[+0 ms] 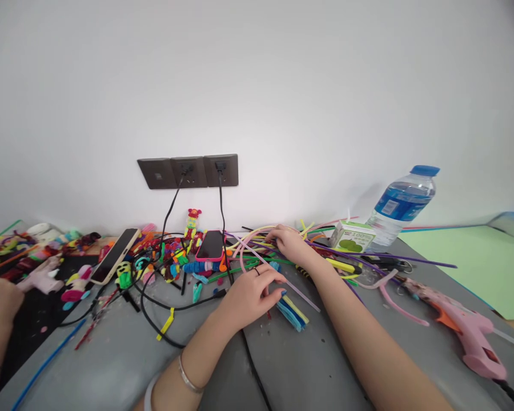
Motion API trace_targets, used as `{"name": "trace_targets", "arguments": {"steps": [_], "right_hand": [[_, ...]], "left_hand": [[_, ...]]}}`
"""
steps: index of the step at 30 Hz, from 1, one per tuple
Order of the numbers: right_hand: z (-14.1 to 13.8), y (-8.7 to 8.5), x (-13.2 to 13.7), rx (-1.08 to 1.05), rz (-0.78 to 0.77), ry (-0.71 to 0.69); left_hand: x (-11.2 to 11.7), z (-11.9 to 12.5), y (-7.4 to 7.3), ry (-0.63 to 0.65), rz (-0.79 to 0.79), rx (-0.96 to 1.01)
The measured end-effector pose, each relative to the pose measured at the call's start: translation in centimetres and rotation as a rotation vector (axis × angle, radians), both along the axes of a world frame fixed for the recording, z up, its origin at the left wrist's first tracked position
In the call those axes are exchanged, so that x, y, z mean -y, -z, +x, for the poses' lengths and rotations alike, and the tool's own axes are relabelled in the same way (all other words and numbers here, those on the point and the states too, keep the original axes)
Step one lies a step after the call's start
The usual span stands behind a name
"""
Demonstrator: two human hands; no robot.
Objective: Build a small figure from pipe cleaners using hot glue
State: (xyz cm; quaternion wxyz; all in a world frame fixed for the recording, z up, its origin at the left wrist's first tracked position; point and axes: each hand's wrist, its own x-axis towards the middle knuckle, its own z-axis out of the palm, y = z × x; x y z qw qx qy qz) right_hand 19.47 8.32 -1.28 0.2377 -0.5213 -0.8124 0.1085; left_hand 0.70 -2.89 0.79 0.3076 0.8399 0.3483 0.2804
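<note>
My left hand (253, 294) rests low over the grey table, fingers bent and thumb apart from the index finger. Under and just beside it lie a bundle of blue and yellow pipe cleaners (293, 314) and a long pale pink pipe cleaner (304, 295). Farther back, my right hand (292, 244) reaches into a loose pile of pipe cleaners (257, 237) by the wall. Its fingers curl down around some of them; the fingertips are partly hidden. A yellow-handled tool (341, 265) sits right of my right wrist.
Finished pipe-cleaner figures (123, 275), two phones (209, 246) (116, 256) and black cables (154, 337) spread to the left. Another person's hand (0, 305) is at far left. On the right are a juice box (352, 237), a water bottle (400, 205), a pink glue gun (471, 337) and green paper (471, 268).
</note>
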Motion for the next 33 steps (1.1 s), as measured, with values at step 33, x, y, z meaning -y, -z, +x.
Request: {"name": "trace_targets", "arguments": {"steps": [33], "right_hand": [[0.4, -8.5, 4.5, -0.136, -0.054, 0.013]], "left_hand": [[-0.2, 0.0, 0.3, -0.174, 0.158, 0.128]]}}
